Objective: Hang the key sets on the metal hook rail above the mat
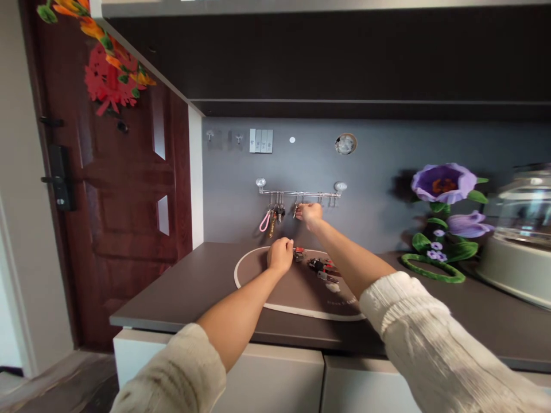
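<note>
My right hand (310,214) is raised to the metal hook rail (297,193) on the grey wall. Its fingers are pinched on small silvery keys (296,210) just below a hook. Further left on the rail hang a bunch of keys (279,212) and a pink loop strap (264,221). My left hand (280,255) is closed over the brown mat (258,287); what its fingers hold, if anything, is hidden. Right beside it is a small red-and-metal item (299,252). More keys with black and red parts (321,267) lie on the mat.
A purple fabric flower (445,183) and a clear-domed appliance (520,246) stand on the dark counter (185,287) to the right. An overhead cabinet (327,57) spans the top. Light switches (261,141) are on the wall, and a dark red door (129,241) is at left.
</note>
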### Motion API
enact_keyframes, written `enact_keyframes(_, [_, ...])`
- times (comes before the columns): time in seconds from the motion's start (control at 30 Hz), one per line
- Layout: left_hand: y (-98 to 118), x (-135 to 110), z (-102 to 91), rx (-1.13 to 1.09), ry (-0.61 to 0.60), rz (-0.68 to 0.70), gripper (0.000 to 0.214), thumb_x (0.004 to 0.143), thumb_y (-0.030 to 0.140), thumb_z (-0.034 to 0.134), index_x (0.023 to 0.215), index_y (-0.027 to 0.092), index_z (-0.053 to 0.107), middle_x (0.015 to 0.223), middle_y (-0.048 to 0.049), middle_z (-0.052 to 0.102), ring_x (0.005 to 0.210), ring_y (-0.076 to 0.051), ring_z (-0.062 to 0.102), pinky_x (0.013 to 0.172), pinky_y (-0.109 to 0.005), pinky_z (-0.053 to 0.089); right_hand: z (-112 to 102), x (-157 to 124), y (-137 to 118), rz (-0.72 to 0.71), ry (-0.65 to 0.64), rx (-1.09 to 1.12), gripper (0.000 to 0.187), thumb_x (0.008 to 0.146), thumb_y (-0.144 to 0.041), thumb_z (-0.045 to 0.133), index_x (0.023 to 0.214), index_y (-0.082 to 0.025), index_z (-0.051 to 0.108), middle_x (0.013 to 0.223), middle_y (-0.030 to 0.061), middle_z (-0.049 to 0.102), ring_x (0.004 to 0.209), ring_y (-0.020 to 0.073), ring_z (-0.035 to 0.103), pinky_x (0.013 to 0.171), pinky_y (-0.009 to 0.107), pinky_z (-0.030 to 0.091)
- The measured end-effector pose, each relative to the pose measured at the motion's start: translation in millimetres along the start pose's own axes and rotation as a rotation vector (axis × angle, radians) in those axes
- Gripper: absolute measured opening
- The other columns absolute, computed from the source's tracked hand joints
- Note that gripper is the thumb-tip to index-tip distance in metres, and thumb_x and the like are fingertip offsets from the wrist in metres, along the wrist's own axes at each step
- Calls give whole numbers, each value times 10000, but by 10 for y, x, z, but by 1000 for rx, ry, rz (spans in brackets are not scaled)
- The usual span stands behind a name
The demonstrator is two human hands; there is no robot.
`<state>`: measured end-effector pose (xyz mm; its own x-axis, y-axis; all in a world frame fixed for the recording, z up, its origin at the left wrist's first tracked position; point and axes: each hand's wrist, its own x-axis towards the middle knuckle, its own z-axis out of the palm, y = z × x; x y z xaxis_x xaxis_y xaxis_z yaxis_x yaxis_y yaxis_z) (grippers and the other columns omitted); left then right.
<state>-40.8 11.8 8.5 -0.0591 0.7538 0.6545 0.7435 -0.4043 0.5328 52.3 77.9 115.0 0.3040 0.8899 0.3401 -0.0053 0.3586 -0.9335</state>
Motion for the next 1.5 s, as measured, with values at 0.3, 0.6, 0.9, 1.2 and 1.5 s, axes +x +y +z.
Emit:
enact_keyframes(0.3, [26,-9,-2,-15,-14,5,311,850,317,355,680,180,576,718,-61,620,669,-152,533,605,-250,331,51,90,114,31,36,38,142,712,-115,526,576,-154,516,461,14,533,437,105,547,457,242,518])
enact_keyframes(0.6, [32,-14,-14,-30,-14,1,307,849,314,353,678,179,569,719,-63,621,672,-156,537,605,-254,332,-3,56,164,27,38,-15,130,689,-111,556,579,-161,509,467,-5,519,435,97,531,449,244,504])
enact_keyframes(0.9, [23,-23,-23,-52,-18,16,305,847,312,349,684,178,570,756,-71,630,710,-160,544,642,-259,357,-81,-25,154,5,1,-33,115,723,-117,533,615,-147,508,517,-3,550,465,80,544,479,224,497])
enact_keyframes(1.2, [10,-75,-106,-78,-59,81,260,839,286,374,735,170,582,791,-64,626,751,-156,540,713,-269,381,-302,-294,10,-81,-78,-85,124,785,-145,465,676,-152,525,599,10,579,507,73,540,529,209,466])
enact_keyframes(1.5, [27,-150,-129,-127,-146,205,175,800,210,436,800,175,608,852,-56,620,815,-156,537,777,-274,402,-657,-597,117,-209,-190,-142,109,776,-261,520,819,-162,534,646,-3,589,558,74,539,643,240,452])
